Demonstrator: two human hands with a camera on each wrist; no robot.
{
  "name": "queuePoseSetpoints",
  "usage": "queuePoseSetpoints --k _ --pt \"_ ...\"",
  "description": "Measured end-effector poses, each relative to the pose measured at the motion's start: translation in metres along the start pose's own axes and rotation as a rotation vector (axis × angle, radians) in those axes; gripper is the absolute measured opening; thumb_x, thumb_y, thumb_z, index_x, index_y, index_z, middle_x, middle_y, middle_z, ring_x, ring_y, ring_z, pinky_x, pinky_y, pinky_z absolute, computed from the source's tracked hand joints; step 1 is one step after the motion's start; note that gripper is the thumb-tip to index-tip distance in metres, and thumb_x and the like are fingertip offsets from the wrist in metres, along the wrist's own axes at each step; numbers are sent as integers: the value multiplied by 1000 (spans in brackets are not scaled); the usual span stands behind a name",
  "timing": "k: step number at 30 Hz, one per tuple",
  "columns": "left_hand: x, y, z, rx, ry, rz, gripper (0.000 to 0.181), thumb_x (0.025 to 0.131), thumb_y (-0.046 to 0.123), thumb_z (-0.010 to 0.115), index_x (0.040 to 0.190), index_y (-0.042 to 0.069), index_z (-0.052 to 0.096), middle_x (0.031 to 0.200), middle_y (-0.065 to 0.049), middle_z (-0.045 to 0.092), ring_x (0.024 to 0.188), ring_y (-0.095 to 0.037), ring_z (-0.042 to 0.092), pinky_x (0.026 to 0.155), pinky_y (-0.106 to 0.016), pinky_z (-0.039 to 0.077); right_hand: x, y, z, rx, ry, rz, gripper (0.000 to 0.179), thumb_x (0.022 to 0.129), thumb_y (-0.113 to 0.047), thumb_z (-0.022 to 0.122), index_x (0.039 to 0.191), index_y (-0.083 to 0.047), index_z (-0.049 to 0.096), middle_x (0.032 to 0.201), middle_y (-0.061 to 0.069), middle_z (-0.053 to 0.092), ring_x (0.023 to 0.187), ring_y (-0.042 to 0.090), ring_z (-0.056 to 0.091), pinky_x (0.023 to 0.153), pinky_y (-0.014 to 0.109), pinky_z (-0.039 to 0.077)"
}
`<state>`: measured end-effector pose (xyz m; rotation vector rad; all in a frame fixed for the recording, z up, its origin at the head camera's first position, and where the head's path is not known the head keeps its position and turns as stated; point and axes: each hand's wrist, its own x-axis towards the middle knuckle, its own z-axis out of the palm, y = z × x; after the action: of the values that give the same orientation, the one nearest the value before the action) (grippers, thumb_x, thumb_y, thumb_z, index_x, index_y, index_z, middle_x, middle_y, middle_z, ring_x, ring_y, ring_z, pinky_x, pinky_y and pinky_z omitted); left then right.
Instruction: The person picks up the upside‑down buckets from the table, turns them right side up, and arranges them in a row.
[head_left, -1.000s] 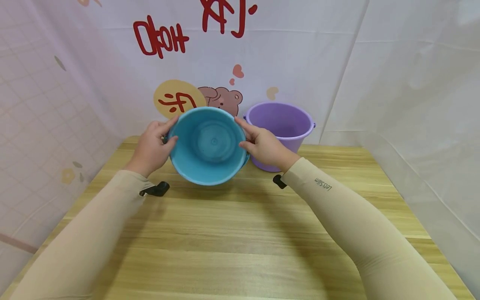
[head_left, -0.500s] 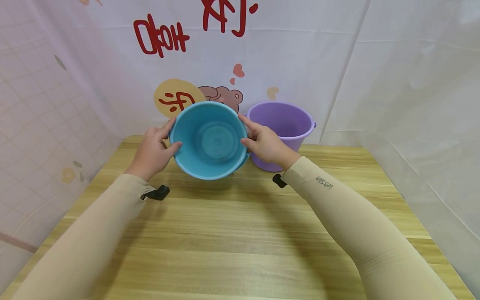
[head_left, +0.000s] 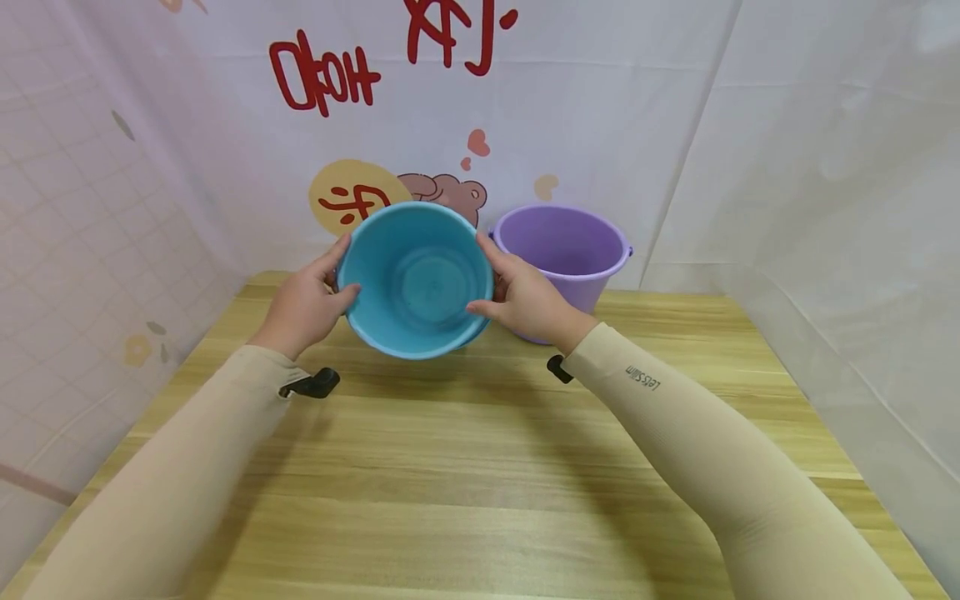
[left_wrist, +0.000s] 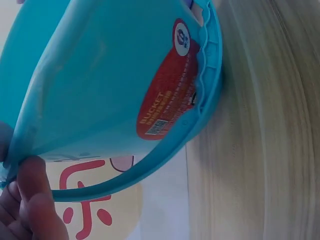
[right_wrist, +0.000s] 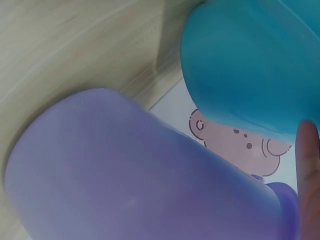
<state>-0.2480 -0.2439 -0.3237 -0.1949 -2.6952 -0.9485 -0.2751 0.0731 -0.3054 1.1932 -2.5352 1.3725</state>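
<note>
A blue plastic bucket (head_left: pixel 431 287) is held between both hands in the head view, its mouth tipped toward me. My left hand (head_left: pixel 300 304) grips the left side of its rim, thumb over the edge. On the opposite side, my right hand (head_left: pixel 528 300) grips the rim with its thumb inside. The left wrist view shows the blue bucket's outer wall (left_wrist: pixel 110 85) with a red label (left_wrist: pixel 170 95) and a blue handle (left_wrist: pixel 120 182) hanging along it. Beside my right hand stands a purple bucket (head_left: pixel 581 287), upright on the table and partly hidden by that hand.
The wooden table (head_left: pixel 420 483) runs up to a white printed cloth (head_left: pixel 585 108) at the back. More white cloth (head_left: pixel 847 208) hangs along the right side, and patterned cloth (head_left: pixel 97 250) lines the left.
Over the last second the blue bucket has risen slightly and tipped a little. My right thumb now reaches farther over its rim. The purple bucket has stayed in place.
</note>
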Motion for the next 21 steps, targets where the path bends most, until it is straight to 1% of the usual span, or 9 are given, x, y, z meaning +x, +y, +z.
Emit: queuePoseSetpoints --k 3,4,5,7,10,12,16,18,21 --pt "1 1 -3 -16 -12 -8 71 89 30 61 140 52 16 85 -8 56 62 -22 58 53 -29 50 0 0 0 -77 -1 -2 106 73 -25 78 150 -21 5 125 11 47 89 12 65 71 21 54" --pt "1 2 -4 -22 -15 -9 71 88 30 61 140 51 17 85 -8 56 62 -22 57 53 -29 50 1 3 0 -120 7 -2 107 72 -30 78 150 -23 5 124 8 47 89 10 62 72 20 53" --pt "2 2 -5 -28 -19 -9 71 88 30 62 141 49 18 84 -8 57 62 -22 57 52 -30 50 1 7 0 -164 16 0 109 71 -36 78 150 -25 5 120 5 47 88 8 60 72 20 52" --pt "3 3 -6 -30 -20 -2 72 88 30 63 142 48 19 83 -8 57 61 -22 57 52 -30 49 0 7 -1 -260 26 19 110 70 -44 77 150 -25 4 110 1 49 83 8 56 72 21 50" --pt "2 4 -6 -33 -16 8 72 87 34 64 143 46 20 84 -7 56 61 -21 58 52 -30 50 -1 7 -3 -328 38 36 110 70 -50 75 150 -25 4 101 -4 50 78 9 52 70 24 47" --pt "1 4 -5 -40 -10 8 72 86 38 64 142 47 20 85 -6 55 62 -20 60 53 -30 50 -1 7 -3 -336 35 41 109 71 -51 74 150 -25 4 98 -4 50 78 9 53 70 24 47" --pt "-4 4 -2 -73 -11 2 76 83 46 64 143 48 17 87 -6 55 61 -19 62 53 -30 51 1 8 -4 -327 25 66 109 71 -52 73 150 -22 3 103 -3 51 82 7 55 73 23 48" --pt "-6 3 1 -90 -18 1 79 82 47 64 144 47 15 87 -6 55 61 -19 62 53 -31 51 2 7 -4 -326 22 78 109 72 -52 72 150 -21 4 105 -1 50 84 7 55 74 23 48" --pt "-9 3 4 -97 -18 3 83 82 48 65 145 45 12 85 -6 56 61 -20 61 53 -30 51 1 6 -4 -352 35 96 107 73 -53 71 150 -21 4 103 1 50 84 9 52 73 24 47"
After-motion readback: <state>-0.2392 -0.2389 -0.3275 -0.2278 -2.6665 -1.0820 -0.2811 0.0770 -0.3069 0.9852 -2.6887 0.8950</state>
